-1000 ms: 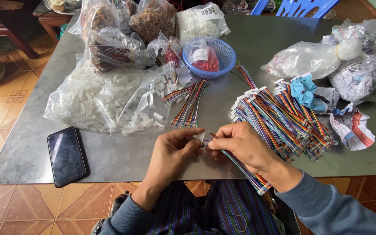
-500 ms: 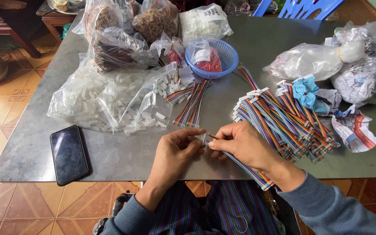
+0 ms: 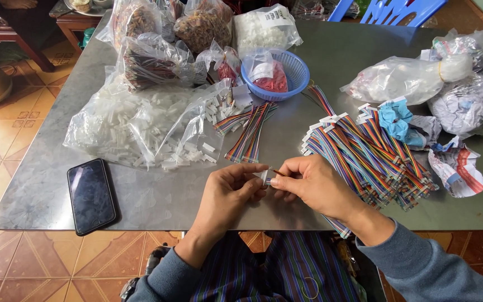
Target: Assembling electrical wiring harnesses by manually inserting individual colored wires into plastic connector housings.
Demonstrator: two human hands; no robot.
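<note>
Item: small white connector (image 3: 266,175), pinched as before between left hand (image 3: 227,193) and right hand (image 3: 313,184) above the tabletop (image 3: 157,196); grip unchanged, rainbow ribbon cable (image 3: 337,225) trailing under the right wrist.

Black phone (image 3: 91,196) laid face up near left table edge. Blue basket (image 3: 286,75) with red-filled bag set at centre back. Crumpled paper (image 3: 457,170) seen at right. Blue plastic chair (image 3: 389,10) placed behind grey table (image 3: 152,207).
</note>
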